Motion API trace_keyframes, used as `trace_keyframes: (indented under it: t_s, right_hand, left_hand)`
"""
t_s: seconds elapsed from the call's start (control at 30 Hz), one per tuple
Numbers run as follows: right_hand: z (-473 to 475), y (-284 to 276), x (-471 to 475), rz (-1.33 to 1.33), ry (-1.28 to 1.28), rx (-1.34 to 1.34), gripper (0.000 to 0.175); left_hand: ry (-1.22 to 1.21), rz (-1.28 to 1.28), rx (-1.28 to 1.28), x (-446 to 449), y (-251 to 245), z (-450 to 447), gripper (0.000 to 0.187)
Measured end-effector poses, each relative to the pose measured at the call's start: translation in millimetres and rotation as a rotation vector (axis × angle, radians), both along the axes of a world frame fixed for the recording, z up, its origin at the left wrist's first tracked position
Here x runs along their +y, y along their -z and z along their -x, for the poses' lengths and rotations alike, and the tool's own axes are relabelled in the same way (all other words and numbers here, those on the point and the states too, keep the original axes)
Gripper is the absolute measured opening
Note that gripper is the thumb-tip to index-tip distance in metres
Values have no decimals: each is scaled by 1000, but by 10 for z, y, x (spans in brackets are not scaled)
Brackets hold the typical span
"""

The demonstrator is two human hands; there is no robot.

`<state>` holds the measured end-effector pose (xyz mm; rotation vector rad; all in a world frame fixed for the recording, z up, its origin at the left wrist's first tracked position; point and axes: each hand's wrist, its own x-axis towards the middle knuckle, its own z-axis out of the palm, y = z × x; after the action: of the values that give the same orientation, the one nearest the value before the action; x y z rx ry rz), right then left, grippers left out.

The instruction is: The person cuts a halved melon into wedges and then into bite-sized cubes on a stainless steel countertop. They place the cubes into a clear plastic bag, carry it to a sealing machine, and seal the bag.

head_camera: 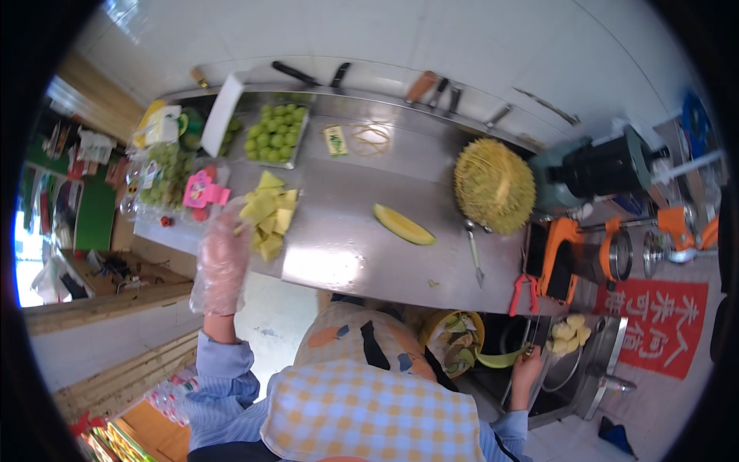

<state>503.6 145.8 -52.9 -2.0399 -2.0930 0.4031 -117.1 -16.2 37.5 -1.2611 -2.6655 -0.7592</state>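
Note:
My left hand, in a clear plastic glove, is at the left edge of a pile of cut yellow-green melon pieces; whether its fingers hold a piece is unclear. My right hand is low at the right, over the sink, closed at the end of a curved green melon rind. A thin blade-like edge shows above its fingers, too small to make out. The rind reaches the rim of a yellow bin with peelings inside. One melon wedge lies mid-counter.
The steel counter holds boxed green grapes, a durian, a melon baller and red-handled pliers or shears. Knife handles stand along the back edge. Orange-framed equipment is at right; yellow fruit pieces lie by the sink.

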Motion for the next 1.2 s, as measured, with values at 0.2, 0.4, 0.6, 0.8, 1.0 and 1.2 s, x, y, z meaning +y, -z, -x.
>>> trace_keyframes:
  t_s: [0.2,0.4,0.6,0.8,1.0,1.2]
  right_hand:
    - [-182,501,-142,67,106,117,26]
    - [1234,224,-245,168,-121,354,33]
    - [1991,-115,-393,451,-261,583,29]
    - [2134,6,-399,429,-350,456,25]
    - [2180,30,-382,432,-343,384,24]
    - [2234,54,-350,437,-354,362,25]
  left_hand:
    - [930,212,280,1738,825,-926,29]
    - [879,494,230,1901,1236,-1189,38]
    - [755,205,25,1051,1073,-1735,51]
    - [677,266,42,1017,1050,-1847,46]
    - [703,303,19,1009,1135,-1786,39]
    - [717,301,-8,1028,1139,-1765,34]
